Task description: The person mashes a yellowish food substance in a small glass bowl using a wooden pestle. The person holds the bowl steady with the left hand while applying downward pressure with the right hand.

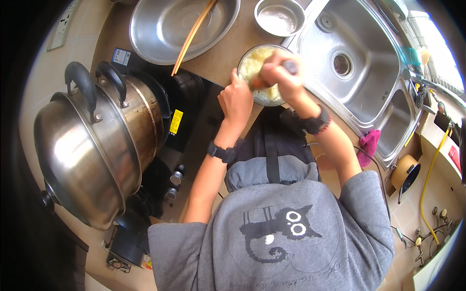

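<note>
A round metal bowl (269, 104) of pale yellow, lumpy food (253, 63) stands on the brown counter by the sink. My left hand (238, 96) grips its left rim, thumb on top. Over the food, my right hand (282, 72) is closed around the handle of a utensil (290, 66); its lower part is blurred and partly hidden, so its kind is unclear. Behind the bowl stands a smaller metal bowl (279, 18). A pair of wooden chopsticks (193, 34) lies across a large oval metal basin (153, 36) at the upper left.
A tall stainless steel steamer pot (87, 152) stands on the black gas stove (204, 105) at left. The double sink (313, 62) is at right, with a pink cloth (369, 147) on its front edge. A small pan (402, 171) hangs below the sink's right end.
</note>
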Demonstrator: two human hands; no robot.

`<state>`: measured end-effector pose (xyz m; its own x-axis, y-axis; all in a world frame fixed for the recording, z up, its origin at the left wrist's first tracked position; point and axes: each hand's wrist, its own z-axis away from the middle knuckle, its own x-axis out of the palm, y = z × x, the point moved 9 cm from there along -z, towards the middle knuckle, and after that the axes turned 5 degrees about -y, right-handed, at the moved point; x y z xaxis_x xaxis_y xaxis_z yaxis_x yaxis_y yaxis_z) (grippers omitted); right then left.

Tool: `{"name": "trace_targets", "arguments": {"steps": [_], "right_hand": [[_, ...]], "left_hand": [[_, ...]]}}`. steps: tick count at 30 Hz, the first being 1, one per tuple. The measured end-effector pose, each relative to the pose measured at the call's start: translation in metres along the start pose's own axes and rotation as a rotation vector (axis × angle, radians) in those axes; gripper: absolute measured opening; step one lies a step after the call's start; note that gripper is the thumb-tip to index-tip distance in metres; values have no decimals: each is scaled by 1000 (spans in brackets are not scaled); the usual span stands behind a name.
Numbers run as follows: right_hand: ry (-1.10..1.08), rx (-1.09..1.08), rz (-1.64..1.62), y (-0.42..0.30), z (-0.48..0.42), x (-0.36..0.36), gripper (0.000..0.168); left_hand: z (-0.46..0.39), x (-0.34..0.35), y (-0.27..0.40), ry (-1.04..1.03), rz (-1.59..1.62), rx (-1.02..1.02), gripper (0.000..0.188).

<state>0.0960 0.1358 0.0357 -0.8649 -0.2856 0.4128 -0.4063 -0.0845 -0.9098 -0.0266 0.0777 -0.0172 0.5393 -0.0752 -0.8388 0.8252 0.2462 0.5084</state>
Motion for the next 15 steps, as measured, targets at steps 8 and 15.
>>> {"name": "trace_targets", "arguments": {"steps": [8,15], "right_hand": [[-16,-118,-136,-31,-3,-10,22],[43,34,21,-10,8,-8,23]], "left_hand": [[1,-4,1,18,-8,-1,29],[-4,-1,4,-27,-17,-2,30]]}}
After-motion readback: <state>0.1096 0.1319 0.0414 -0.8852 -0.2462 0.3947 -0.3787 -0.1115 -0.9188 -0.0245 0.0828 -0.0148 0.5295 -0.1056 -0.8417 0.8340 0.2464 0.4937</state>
